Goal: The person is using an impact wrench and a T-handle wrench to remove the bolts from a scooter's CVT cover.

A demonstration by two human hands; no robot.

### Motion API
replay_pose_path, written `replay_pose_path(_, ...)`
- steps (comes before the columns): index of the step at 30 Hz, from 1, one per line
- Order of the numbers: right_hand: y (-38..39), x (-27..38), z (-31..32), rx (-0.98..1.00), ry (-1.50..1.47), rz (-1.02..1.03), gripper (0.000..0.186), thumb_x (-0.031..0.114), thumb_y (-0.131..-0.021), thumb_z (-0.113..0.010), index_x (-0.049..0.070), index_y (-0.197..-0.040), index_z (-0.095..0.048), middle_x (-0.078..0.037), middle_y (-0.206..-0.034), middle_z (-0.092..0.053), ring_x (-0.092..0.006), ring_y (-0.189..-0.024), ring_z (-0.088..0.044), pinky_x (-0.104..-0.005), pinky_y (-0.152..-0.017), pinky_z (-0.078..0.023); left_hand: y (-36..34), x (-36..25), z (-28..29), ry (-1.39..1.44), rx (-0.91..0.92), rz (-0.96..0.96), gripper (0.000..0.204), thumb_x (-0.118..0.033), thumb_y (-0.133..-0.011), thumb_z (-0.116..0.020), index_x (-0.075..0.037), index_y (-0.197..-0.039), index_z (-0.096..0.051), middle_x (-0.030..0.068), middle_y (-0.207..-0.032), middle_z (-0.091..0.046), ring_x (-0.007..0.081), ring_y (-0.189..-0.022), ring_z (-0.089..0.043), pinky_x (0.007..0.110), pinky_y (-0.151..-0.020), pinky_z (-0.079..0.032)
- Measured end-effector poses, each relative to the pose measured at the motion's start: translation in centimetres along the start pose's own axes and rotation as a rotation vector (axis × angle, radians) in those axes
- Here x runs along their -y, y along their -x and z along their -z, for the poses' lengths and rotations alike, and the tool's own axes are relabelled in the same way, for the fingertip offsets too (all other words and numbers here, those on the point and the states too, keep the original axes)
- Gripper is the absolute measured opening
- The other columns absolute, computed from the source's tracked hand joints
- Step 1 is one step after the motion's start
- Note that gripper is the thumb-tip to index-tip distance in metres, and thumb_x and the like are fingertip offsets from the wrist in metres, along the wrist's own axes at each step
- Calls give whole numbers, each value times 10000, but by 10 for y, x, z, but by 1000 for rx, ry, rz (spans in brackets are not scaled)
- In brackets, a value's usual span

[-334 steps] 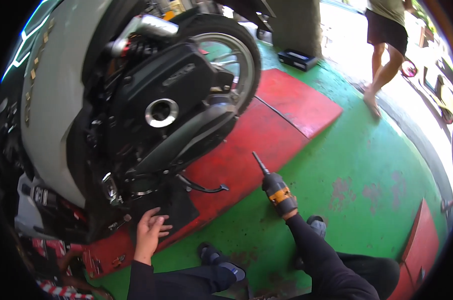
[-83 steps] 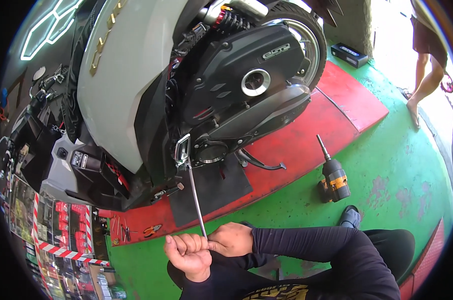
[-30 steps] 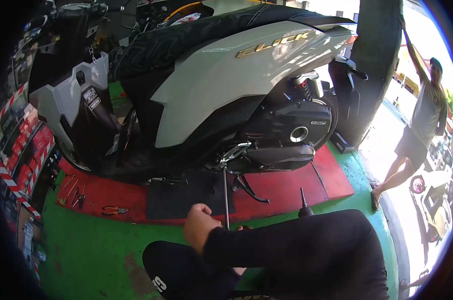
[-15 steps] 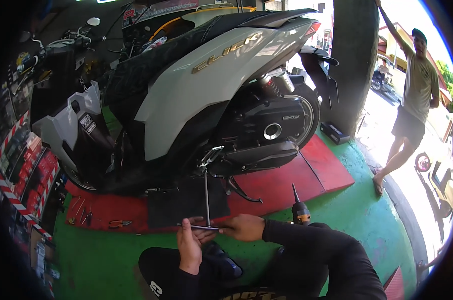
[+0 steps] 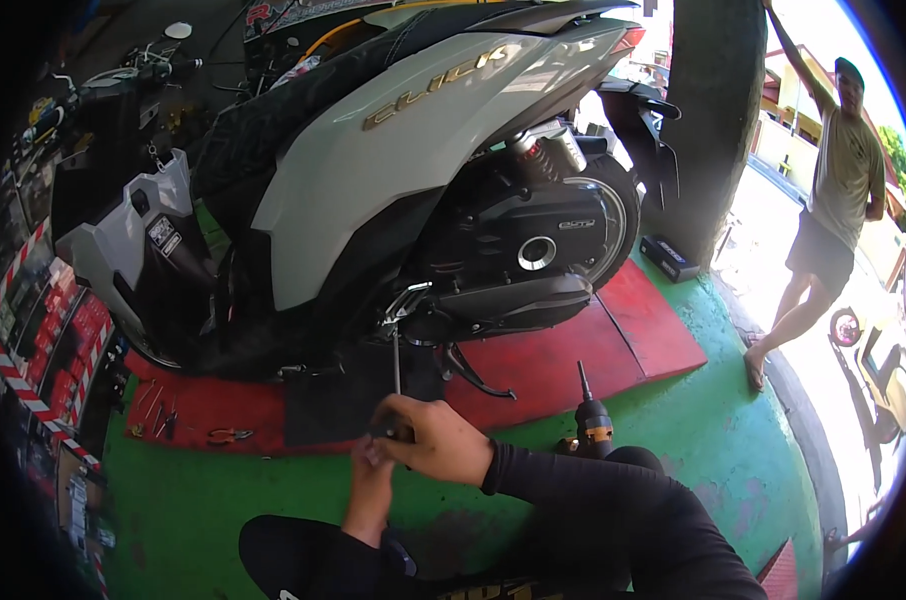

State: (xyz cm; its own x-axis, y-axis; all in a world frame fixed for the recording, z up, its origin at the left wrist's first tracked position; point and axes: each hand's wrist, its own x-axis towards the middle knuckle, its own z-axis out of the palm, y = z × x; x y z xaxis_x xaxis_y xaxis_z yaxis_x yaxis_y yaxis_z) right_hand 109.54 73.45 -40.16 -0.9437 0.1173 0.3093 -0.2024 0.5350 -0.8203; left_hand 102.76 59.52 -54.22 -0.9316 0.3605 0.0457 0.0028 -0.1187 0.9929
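A T-handle wrench [image 5: 397, 368] runs from beside the metal footrest [image 5: 408, 302] on the scooter's side down to my hands. My right hand [image 5: 438, 438] is closed around its near end, knuckles up. Just below and to the left, my left hand [image 5: 369, 475] is closed at the same handle, blurred and with its fingers partly covered by the right. The crossbar is mostly hidden in the grip. The scooter [image 5: 353, 190], grey and black, stands above with its side toward me.
A red platform [image 5: 543, 400] lies under the scooter, with orange-handled pliers [image 5: 230, 436] and several small tools at its left. To my right a power driver [image 5: 595, 425] stands bit-up. A person [image 5: 841, 190] leans on the pillar [image 5: 708, 120].
My right hand has turned over and moved left and up, closing on the wrench end beside my left hand. The crossbar lay visible between both hands before. The whole view has shifted slightly.
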Motion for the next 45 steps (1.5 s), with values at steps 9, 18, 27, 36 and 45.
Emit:
replay_pose_path(9,69,-55,-39,-12,-1085,-695,492,528,-972,-459,48,-1039,-543,-73,-760,-575,-156,-623,-512,-276,-609,-406,-107,-82,-6,-217,924,595,177,-79,-947,-565,19,-1093,-549,139,-941,-672,188,-921,-658,239,-809,-509)
replay_pose_path(18,38,-56,-107,-52,-1892,-644,669,639,-940,-436,49,-1254,-454,-127,-1146,-530,-209,-922,-523,-339,-804,-411,-122,-70,-9,57,1048,632,67,-64,-942,-580,-37,-997,-554,193,-1161,-648,214,-899,-676,264,-803,-524)
replay_pose_path(27,20,-33,-112,-681,-289,-498,487,403,-923,-584,95,-1283,-471,-121,-1211,-509,-227,-918,-528,-361,-824,-415,-149,-59,2,-32,1213,537,208,-145,-943,-622,12,-1071,-578,127,-1001,-681,176,-894,-655,275,-839,-520)
replay_pose_path(36,55,-30,-114,-667,-85,-620,508,318,-856,-699,46,-1239,-506,-134,-1025,-599,-236,-825,-588,-338,-712,-488,-142,-59,-1,20,1127,600,175,-108,-953,-565,5,-1086,-578,141,-909,-686,194,-814,-671,267,-762,-530)
replay_pose_path(45,36,-47,-130,-852,-704,-590,365,381,-904,-637,104,-1131,-572,-69,-835,-560,-188,-670,-511,-293,-588,-415,-146,-23,-3,44,1252,305,364,-221,-1002,-519,-50,-1322,-484,94,-955,-636,198,-807,-622,312,-720,-535)
